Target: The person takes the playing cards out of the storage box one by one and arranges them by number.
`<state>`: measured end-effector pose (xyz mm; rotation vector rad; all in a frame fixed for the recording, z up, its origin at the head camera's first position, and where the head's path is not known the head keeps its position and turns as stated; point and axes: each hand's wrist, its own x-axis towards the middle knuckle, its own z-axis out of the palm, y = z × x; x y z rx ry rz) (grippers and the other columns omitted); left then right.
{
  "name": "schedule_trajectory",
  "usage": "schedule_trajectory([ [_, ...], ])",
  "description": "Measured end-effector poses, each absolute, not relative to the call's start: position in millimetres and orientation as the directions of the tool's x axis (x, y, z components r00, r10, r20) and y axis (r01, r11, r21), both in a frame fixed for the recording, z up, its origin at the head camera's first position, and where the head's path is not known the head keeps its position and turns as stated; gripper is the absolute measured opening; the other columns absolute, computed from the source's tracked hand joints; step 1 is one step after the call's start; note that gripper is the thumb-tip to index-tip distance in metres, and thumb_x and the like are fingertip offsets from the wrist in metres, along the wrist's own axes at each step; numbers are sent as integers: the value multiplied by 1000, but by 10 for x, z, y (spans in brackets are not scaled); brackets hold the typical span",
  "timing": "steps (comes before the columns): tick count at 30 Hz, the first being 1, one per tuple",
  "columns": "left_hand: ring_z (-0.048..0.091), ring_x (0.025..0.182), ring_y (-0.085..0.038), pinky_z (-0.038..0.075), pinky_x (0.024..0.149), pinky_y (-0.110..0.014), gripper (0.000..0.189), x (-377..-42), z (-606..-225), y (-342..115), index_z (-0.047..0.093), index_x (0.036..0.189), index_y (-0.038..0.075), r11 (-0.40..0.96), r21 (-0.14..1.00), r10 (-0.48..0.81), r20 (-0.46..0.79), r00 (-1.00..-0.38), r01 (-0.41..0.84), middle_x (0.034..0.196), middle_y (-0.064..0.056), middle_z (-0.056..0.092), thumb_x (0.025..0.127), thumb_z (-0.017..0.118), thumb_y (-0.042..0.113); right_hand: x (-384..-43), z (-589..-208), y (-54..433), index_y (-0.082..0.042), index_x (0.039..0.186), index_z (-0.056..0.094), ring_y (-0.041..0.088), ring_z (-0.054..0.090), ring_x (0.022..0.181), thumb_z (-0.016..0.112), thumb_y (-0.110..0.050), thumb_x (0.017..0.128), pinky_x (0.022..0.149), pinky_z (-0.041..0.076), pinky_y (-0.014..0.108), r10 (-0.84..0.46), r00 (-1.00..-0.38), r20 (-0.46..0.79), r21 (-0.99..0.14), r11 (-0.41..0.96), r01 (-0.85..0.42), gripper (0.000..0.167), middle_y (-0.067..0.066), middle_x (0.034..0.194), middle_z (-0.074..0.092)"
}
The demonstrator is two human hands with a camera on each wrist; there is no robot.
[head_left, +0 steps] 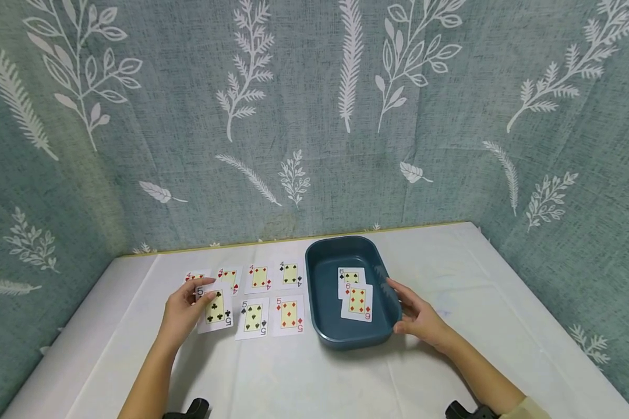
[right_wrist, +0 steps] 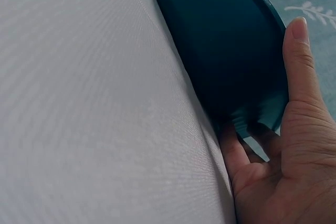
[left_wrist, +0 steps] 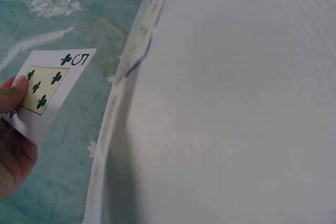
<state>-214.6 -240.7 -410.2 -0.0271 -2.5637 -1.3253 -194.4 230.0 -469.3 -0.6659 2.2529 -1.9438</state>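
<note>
My left hand (head_left: 186,308) pinches the five of clubs (head_left: 217,308) between thumb and fingers; its face also shows in the left wrist view. The card overlaps two red fours behind it. To its right lie the five of spades (head_left: 252,319) and the five of diamonds (head_left: 289,315). My right hand (head_left: 421,317) grips the right side of a dark teal tray (head_left: 327,334), thumb and bent fingers spread against the outer wall (right_wrist: 226,40). Inside the tray, a six of diamonds (head_left: 357,304) partly covers a black six (head_left: 346,274).
Behind the fives runs a row of fours, including the four of diamonds (head_left: 259,279) and a black four (head_left: 290,274). A white cloth (head_left: 272,378) covers the table. Leaf-patterned green fabric (head_left: 314,116) hangs along the back and both sides.
</note>
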Motion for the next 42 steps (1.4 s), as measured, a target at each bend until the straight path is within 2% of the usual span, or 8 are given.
schedule_trajectory([
  [2,50,71,-3,43,58,-20,31,-2120,-4118,-2435,61,119,0,592,798,-78,201,-976,117,101,-18,63,91,63,14,-1944,-4692,2300,-9,149,27,51,38,125,78,-30,79,91,43,17,-384,-900,208,-960,95,-263,89,31,147,28],
  [8,52,70,-9,44,58,-22,31,-2118,-4209,-2497,60,119,0,631,772,-18,119,-993,81,100,-18,62,91,63,11,-1950,-4703,2308,-8,149,27,52,38,125,78,-29,79,91,43,17,-387,-898,210,-960,91,-264,89,32,147,28],
  [14,50,75,-17,42,61,-25,30,-2164,-4327,-2533,61,118,2,710,703,-29,93,-995,45,103,-18,60,89,64,8,-1950,-4711,2303,-7,149,27,50,39,124,78,-28,79,91,44,17,-390,-895,217,-960,80,-268,89,32,146,28],
  [18,49,80,-23,38,67,-31,30,-2183,-4390,-2541,63,115,3,763,646,-44,112,-993,39,101,-18,60,86,68,10,-1949,-4719,2306,-7,148,27,49,40,123,78,-30,78,91,44,17,-390,-895,218,-958,88,-272,89,33,146,29],
  [24,52,97,-31,38,80,-40,29,-2211,-4454,-2551,64,112,3,774,632,-36,105,-994,39,118,-23,59,84,70,10,-1956,-4722,2302,-7,148,27,49,41,122,77,-30,79,90,45,19,-395,-891,222,-959,76,-272,89,33,146,28],
  [30,52,108,-37,39,91,-50,28,-2242,-4489,-2544,63,112,1,775,631,-14,76,-997,37,123,-26,56,85,69,9,-1957,-4718,2301,-7,149,26,50,40,123,77,-29,79,91,45,19,-399,-890,220,-962,65,-266,89,33,146,27],
  [37,50,112,-41,37,93,-54,29,-2285,-4490,-2530,63,110,-2,784,620,-6,45,-999,23,121,-28,55,84,69,9,-1953,-4712,2304,-7,149,26,52,38,124,77,-32,79,91,44,18,-397,-890,223,-961,65,-269,90,32,147,27],
  [42,52,102,-40,38,88,-53,26,-2327,-4480,-2542,66,102,-7,812,572,57,129,-990,121,104,-26,61,80,72,5,-1957,-4716,2303,-7,149,26,52,38,123,76,-32,79,90,45,18,-398,-889,227,-959,66,-275,89,33,146,28],
])
